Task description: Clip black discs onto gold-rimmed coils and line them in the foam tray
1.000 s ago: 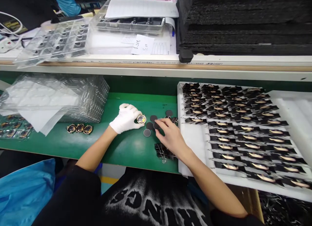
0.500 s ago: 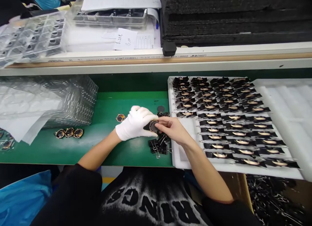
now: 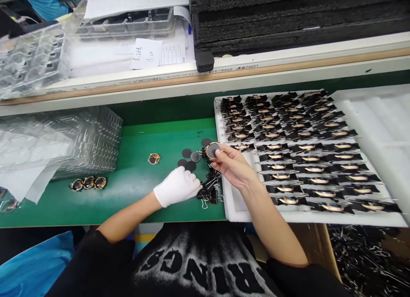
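My right hand point(image 3: 235, 167), bare, grips a round gold-rimmed watch case point(image 3: 212, 151) with a grey disc on its face; a black clip is at its left side. My left hand point(image 3: 177, 187), in a white glove, is closed at the pile of black binder clips point(image 3: 210, 187); whether its fingertips hold a clip is hidden. Several dark round discs point(image 3: 191, 165) lie on the green table point(image 3: 134, 203) above the glove. One watch case point(image 3: 154, 158) lies alone to the left, and three more point(image 3: 89, 183) sit in a row farther left.
A white foam tray point(image 3: 229, 207) on the right holds rows of clipped watch cases. Clear plastic trays point(image 3: 105, 139) are stacked at the left. A shelf edge point(image 3: 144, 84) crosses behind, bearing papers and black foam point(image 3: 288, 19). A box of clips point(image 3: 368, 263) stands below right.
My left hand has let go of the watch case and moved down to the clip pile. My right hand now holds the case alone, uncovering the discs. The view has shifted and tilted slightly.
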{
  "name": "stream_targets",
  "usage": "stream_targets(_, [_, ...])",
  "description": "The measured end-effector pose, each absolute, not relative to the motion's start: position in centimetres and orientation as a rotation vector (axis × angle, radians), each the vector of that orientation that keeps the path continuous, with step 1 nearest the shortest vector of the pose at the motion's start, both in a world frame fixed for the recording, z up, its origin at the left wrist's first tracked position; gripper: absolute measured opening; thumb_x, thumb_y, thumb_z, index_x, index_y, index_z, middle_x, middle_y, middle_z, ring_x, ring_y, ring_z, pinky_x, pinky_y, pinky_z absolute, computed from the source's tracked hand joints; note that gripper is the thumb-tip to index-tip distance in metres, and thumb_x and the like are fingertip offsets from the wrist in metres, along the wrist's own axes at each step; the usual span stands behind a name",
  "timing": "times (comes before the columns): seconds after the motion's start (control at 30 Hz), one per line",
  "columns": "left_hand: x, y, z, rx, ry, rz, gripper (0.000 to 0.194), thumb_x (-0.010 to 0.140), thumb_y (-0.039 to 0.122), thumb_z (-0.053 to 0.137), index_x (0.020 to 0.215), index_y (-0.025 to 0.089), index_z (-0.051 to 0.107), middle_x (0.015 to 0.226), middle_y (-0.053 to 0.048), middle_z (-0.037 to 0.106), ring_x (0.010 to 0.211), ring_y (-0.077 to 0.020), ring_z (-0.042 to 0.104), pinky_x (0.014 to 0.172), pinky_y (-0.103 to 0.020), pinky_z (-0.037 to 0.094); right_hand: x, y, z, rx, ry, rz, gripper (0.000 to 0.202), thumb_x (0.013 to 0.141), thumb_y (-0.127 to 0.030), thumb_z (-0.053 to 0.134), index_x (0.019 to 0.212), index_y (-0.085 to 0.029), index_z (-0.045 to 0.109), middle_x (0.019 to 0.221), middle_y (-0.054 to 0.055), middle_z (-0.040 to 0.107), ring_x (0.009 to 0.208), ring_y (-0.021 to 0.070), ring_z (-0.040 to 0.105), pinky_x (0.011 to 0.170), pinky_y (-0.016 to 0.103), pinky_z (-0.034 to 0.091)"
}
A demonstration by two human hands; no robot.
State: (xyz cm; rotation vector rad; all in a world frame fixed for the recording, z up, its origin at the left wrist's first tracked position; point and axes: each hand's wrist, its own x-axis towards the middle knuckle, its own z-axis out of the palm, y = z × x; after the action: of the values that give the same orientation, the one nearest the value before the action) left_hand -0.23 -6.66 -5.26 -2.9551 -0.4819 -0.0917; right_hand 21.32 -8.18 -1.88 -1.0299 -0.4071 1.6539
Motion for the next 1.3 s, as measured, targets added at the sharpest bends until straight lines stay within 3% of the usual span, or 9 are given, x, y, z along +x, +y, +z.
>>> stream_targets(0.1, [-0.4, -5.5, -4.5, -2.928, -0.474, -0.114, 0.038, 0.103, 0.036, 0.044, 0.071, 0.020, 0.056, 0.060, -0.002, 0.056, 0.054, -0.0187, 0.054, 0.059, -0.037, 0.024, 21.1, -8.1, -1.8, -1.012, -0.376, 1.647, 0.045, 0.058, -0.038, 0.099, 0.096, -0.023, 0.081, 0.081, -0.001, 0.073, 0.065, 0.0069, 0.060, 0.059, 0.018, 0.053])
stream_targets(0.33, [-0.9, -4.9, -4.0, -2.992, -0.704, -0.293, 0.034, 0.106, 0.033, 0.039, 0.106, 0.017, 0.069, 0.066, -0.003, 0.063, 0.058, -0.0177, 0.059, 0.060, -0.034, 0.034, 21.6, -8.3, -1.6, -0.971, -0.480, 1.679, 0.030, 0.068, -0.036, 0.094, 0.090, -0.022, 0.079, 0.088, 0.001, 0.073, 0.077, 0.0102, 0.063, 0.065, 0.020, 0.053])
stream_targets(0.43, [-0.9, -4.8, -3.7, -3.171, -1.353, -0.768, 0.040, 0.107, 0.034, 0.033, 0.102, 0.017, 0.069, 0.068, -0.002, 0.067, 0.060, -0.0151, 0.062, 0.064, -0.030, 0.044, 21.8, -8.6, -1.5, -0.957, -0.608, 1.682, 0.027, 0.072, -0.033, 0.090, 0.096, -0.023, 0.080, 0.097, 0.003, 0.075, 0.072, 0.0093, 0.061, 0.060, 0.021, 0.048])
stream_targets(0.53, [-0.4, -4.5, -3.1, -3.224, -2.041, -1.132, 0.047, 0.108, 0.045, 0.032, 0.086, 0.020, 0.064, 0.053, 0.003, 0.056, 0.048, -0.0125, 0.052, 0.056, -0.027, 0.044, 21.5, -8.9, -1.6, -0.928, -0.778, 1.730, 0.025, 0.074, -0.032, 0.089, 0.096, -0.024, 0.082, 0.126, 0.008, 0.071, 0.071, 0.0089, 0.062, 0.056, 0.022, 0.046])
stream_targets(0.63, [0.3, -4.0, -2.5, -3.226, -2.195, -1.228, 0.056, 0.106, 0.054, 0.032, 0.068, 0.021, 0.055, 0.053, 0.000, 0.055, 0.049, -0.0129, 0.049, 0.054, -0.029, 0.042, 20.9, -9.1, -2.1, -0.901, -0.878, 1.749, 0.022, 0.076, -0.032, 0.087, 0.096, -0.025, 0.083, 0.134, 0.008, 0.068, 0.081, 0.0120, 0.068, 0.060, 0.022, 0.050])
stream_targets(0.77, [0.4, -2.9, -1.8, -3.404, -1.848, -1.030, 0.065, 0.107, 0.056, 0.017, 0.056, 0.022, 0.040, 0.052, -0.002, 0.047, 0.053, -0.0138, 0.044, 0.058, -0.031, 0.039, 20.6, -9.1, -2.8, -0.912, -0.868, 1.651, 0.023, 0.073, -0.032, 0.090, 0.095, -0.026, 0.083, 0.122, 0.007, 0.075, 0.102, 0.0188, 0.071, 0.086, 0.030, 0.057])
stream_targets(0.87, [0.1, -2.2, -0.9, -3.559, -1.667, -0.823, 0.064, 0.106, 0.051, 0.006, 0.065, 0.022, 0.046, 0.057, -0.001, 0.046, 0.055, -0.0137, 0.041, 0.056, -0.029, 0.035, 20.9, -9.0, -2.7, -0.922, -0.870, 1.652, 0.025, 0.073, -0.035, 0.090, 0.096, -0.025, 0.083, 0.124, 0.009, 0.074, 0.103, 0.0208, 0.072, 0.091, 0.036, 0.058])
stream_targets(1.03, [0.4, -2.2, 1.1, -3.426, -1.682, -0.424, 0.041, 0.090, 0.042, 0.055, 0.061, 0.020, 0.035, 0.054, 0.006, 0.036, 0.053, -0.0086, 0.028, 0.053, -0.026, 0.024, 21.3, -9.1, -2.2, -0.980, -0.999, 1.636, 0.022, 0.075, -0.034, 0.088, 0.094, -0.025, 0.083, 0.124, 0.009, 0.073, 0.110, 0.0221, 0.070, 0.095, 0.035, 0.056])
stream_targets(1.3, [-0.1, -1.9, 2.4, -3.490, -1.696, 0.181, 0.039, 0.087, 0.052, 0.058, 0.067, 0.020, 0.049, 0.058, 0.006, 0.048, 0.054, -0.0092, 0.037, 0.051, -0.026, 0.025, 21.2, -9.1, -2.0, -1.024, -1.029, 1.641, 0.023, 0.074, -0.034, 0.087, 0.093, -0.022, 0.082, 0.112, 0.008, 0.078, 0.097, 0.0205, 0.072, 0.090, 0.036, 0.057])
